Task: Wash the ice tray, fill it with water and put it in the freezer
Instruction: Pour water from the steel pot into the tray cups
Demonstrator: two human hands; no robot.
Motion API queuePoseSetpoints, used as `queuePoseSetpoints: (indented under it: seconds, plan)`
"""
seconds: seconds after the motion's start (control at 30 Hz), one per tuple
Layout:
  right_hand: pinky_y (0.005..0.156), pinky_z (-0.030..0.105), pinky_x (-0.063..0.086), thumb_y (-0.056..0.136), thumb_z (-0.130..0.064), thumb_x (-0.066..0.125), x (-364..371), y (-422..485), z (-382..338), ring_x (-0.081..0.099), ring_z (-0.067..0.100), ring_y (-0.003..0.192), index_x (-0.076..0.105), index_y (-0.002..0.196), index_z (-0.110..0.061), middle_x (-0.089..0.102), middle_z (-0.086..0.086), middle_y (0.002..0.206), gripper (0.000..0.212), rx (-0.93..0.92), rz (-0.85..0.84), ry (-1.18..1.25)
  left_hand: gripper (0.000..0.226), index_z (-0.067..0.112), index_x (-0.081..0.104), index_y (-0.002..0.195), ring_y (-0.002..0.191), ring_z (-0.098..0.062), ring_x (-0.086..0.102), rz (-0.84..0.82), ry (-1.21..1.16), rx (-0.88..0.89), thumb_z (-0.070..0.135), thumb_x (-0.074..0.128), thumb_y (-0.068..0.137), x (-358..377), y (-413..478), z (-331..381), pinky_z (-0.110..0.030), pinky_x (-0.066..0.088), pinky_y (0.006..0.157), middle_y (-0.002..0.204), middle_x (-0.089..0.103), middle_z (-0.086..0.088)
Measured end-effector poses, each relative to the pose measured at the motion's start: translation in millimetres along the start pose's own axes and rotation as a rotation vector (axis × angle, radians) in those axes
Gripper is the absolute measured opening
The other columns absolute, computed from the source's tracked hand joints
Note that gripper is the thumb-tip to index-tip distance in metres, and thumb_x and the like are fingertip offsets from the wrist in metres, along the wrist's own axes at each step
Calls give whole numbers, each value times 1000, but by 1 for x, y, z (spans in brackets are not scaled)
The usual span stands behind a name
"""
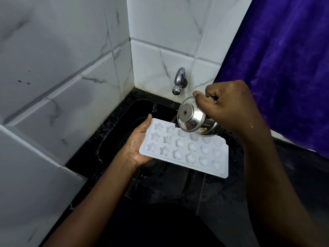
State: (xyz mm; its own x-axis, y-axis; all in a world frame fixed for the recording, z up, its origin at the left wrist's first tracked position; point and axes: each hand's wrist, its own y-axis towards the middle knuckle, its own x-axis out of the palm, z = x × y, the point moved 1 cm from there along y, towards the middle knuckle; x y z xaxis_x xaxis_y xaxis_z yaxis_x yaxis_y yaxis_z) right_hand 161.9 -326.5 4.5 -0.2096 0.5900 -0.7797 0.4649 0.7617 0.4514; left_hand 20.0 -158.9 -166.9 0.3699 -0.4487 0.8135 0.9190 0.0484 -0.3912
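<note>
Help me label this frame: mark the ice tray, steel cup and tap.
ice tray (185, 148), head view, middle of its moulded top
steel cup (198, 120), head view, side wall
tap (179, 80), head view, curved body

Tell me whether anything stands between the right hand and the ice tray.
Only the steel pot that the right hand holds, tipped above the ice tray, pouring water in. The left hand holds the tray.
</note>
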Motion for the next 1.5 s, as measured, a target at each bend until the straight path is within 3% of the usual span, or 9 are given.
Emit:
queuePoseSetpoints:
  seconds: [0.13,0.27,0.5,0.67,0.93,1.03,1.17,1.3,1.5]
  plan:
    - [53,25,25,101,-33,68,-2,0,2,43,27,43,48,54,-9,46,9,46,56,-11,2,-33,81,4,59,149,147,-43,49,-3,18,14,69,52,101,-1,-1,-2,-60,34,124,157,53,-25]
    - [54,27,27,101,-33,66,-3,0,4,47,30,45,51,55,-8,51,11,48,55,-29,3,-48,79,4,66,143,133,-42,63,-17,23,25,69,52,100,-3,-4,-2,-58,55,106,151,59,-24]
    - [52,30,30,101,-33,67,-3,0,4,47,32,46,49,55,-8,51,14,48,55,-15,10,-22,80,4,63,146,137,-42,60,-16,12,32,69,52,101,-5,-4,-3,-59,52,110,154,57,-24]
    - [48,46,40,99,-37,67,-2,-3,10,51,40,50,53,58,-1,54,20,53,57,50,43,103,80,5,58,151,144,-43,53,17,26,39,68,53,102,-4,-5,-3,-60,43,117,155,55,-24]
    - [48,26,36,98,-37,72,-7,-13,22,45,6,45,49,54,-11,45,-3,46,56,173,111,345,74,7,67,142,133,-42,63,50,27,77,68,53,101,-7,-9,4,-58,57,103,149,62,-23]
    - [46,27,35,98,-37,72,-11,-17,22,47,7,43,48,55,-9,46,-3,46,56,162,102,289,75,8,65,144,135,-41,62,60,31,87,69,51,102,-7,-10,5,-58,57,103,150,61,-22]
    - [45,41,36,98,-34,72,-10,-20,14,47,30,46,49,56,-5,50,14,50,56,98,65,127,73,7,74,133,129,-41,66,45,24,83,69,49,103,-10,-11,5,-59,58,101,148,63,-22]
    - [50,27,27,99,-32,73,-7,-21,10,38,18,45,44,54,-11,45,10,48,57,80,27,33,73,7,75,131,129,-41,67,36,28,80,69,50,103,-12,-13,5,-58,59,98,147,63,-22]
    - [55,26,26,99,-34,72,-3,-19,8,38,18,46,47,56,-11,43,4,48,55,65,6,-25,77,9,60,150,140,-42,58,39,39,98,69,51,102,-13,-16,5,-59,54,107,155,57,-22]
